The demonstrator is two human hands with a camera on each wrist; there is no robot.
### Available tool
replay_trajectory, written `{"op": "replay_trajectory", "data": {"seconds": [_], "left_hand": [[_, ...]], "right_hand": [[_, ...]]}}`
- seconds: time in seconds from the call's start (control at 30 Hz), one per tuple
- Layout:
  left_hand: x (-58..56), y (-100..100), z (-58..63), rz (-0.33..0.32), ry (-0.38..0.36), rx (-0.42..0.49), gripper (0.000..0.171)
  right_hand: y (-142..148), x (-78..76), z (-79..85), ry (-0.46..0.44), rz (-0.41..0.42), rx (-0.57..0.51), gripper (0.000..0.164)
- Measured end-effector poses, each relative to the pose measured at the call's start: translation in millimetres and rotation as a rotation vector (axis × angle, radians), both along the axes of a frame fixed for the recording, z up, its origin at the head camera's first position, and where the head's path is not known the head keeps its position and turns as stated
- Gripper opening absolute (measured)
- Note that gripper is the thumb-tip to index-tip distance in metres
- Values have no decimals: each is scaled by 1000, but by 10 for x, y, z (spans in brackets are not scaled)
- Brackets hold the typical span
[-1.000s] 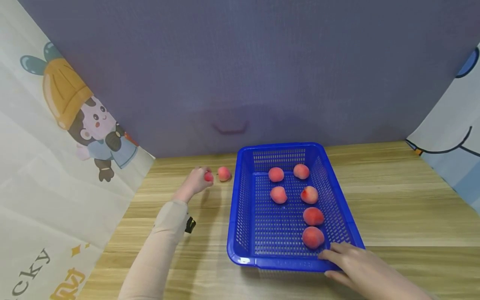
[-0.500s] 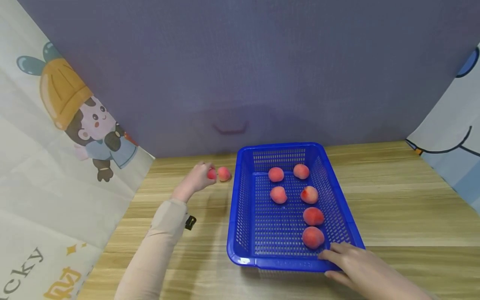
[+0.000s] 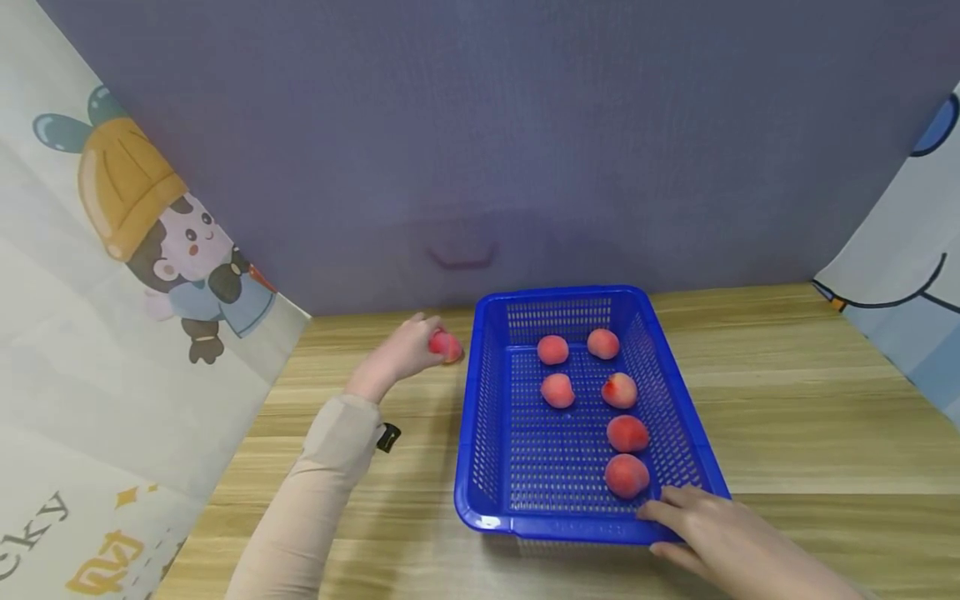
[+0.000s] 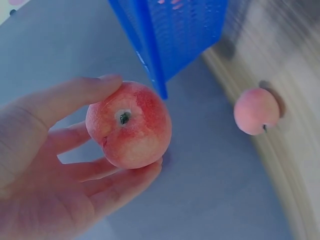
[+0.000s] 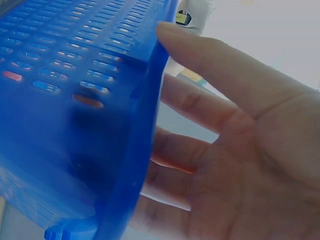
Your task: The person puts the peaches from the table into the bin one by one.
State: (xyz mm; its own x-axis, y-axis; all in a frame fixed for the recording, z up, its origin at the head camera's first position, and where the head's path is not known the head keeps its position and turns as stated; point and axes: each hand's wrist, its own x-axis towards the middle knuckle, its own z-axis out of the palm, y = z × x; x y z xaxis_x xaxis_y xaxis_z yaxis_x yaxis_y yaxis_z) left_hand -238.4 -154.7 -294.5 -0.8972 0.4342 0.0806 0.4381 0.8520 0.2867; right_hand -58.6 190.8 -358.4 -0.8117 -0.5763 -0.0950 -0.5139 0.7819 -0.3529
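Observation:
A red-pink peach [image 4: 132, 127] with a dark stem pit sits in my left hand [image 3: 407, 347], pinched between thumb and fingertips above the table's far left part. Just beyond it, a second peach [image 4: 256, 111] lies on the wood; in the head view the hand and held peach partly cover it. My right hand [image 3: 701, 529] holds the near right corner of a blue plastic basket [image 3: 468, 450], its thumb and fingers on either side of the rim [image 5: 142, 150]. Inside the basket lie several peaches, among them one at the back left [image 3: 552, 350] and one at the near right [image 3: 627, 476].
The wooden table [image 3: 787, 400] ends at a grey-blue upright panel [image 3: 480, 150] behind the basket. A white cloth with cartoon prints [image 3: 97, 350] borders the left side, and another printed cloth [image 3: 907, 275] the right. A small black piece [image 3: 388, 437] shows at the left cuff.
My left hand has moved right with its peach, toward the loose one on the table, and now overlaps it in view. The right hand and basket stay where they were.

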Motion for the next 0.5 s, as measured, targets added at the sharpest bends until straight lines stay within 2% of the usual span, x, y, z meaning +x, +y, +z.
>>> {"op": "replay_trajectory", "data": {"seconds": [0.2, 0.5], "left_hand": [[23, 105, 90, -34, -2, -25, 34], [92, 293, 225, -79, -6, -73, 33]], "right_hand": [[-2, -12, 5, -49, -14, 0, 37], [-8, -2, 1, 4, -2, 11, 35]]}}
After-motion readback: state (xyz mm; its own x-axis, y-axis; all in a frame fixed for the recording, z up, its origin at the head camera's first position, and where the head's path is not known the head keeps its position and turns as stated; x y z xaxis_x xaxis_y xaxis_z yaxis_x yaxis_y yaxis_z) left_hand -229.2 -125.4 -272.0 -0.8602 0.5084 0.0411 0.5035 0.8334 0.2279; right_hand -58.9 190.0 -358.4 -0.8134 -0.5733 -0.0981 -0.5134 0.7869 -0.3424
